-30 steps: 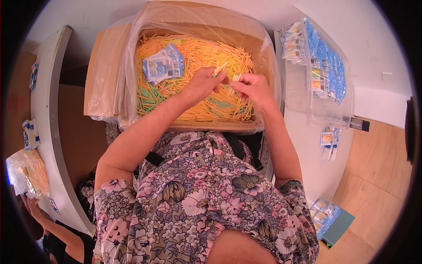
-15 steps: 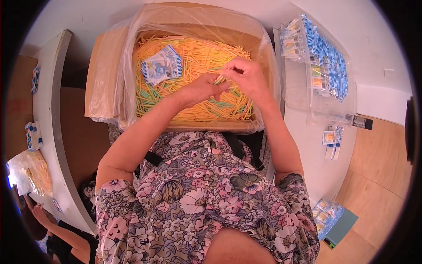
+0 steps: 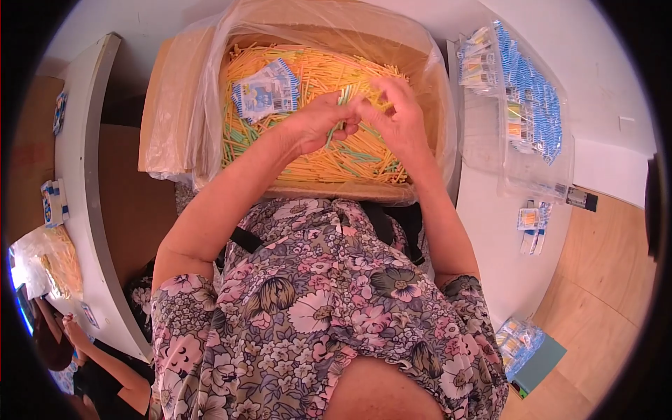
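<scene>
A large cardboard box [image 3: 175, 112] with a clear plastic liner holds a deep heap of thin sticks [image 3: 280, 164], mostly orange and yellow with some green. Over the heap, my left hand [image 3: 322, 122] is closed around a small bunch of green and pale sticks [image 3: 344, 94]. My right hand [image 3: 399, 119] is right beside it, thumb near the left fingertips. Its bent fingers are blurred, so whether they grip a stick is unclear. Several flat blue-and-white printed packets [image 3: 266, 91] lie overlapping on the sticks to the left of my hands.
On the right, a clear plastic bin [image 3: 483, 150] holds rows of filled packets [image 3: 528, 91]; loose packets [image 3: 532, 220] lie below it on a white table [image 3: 483, 238]. A white surface [image 3: 84, 175] at left carries a bag of sticks [image 3: 59, 262]. Another person's arm [image 3: 105, 360] shows at lower left.
The right hand's fingers have lifted and spread somewhat, and the bunch in my left hand now stands more upright. The view has shifted slightly. The other person's hand has moved.
</scene>
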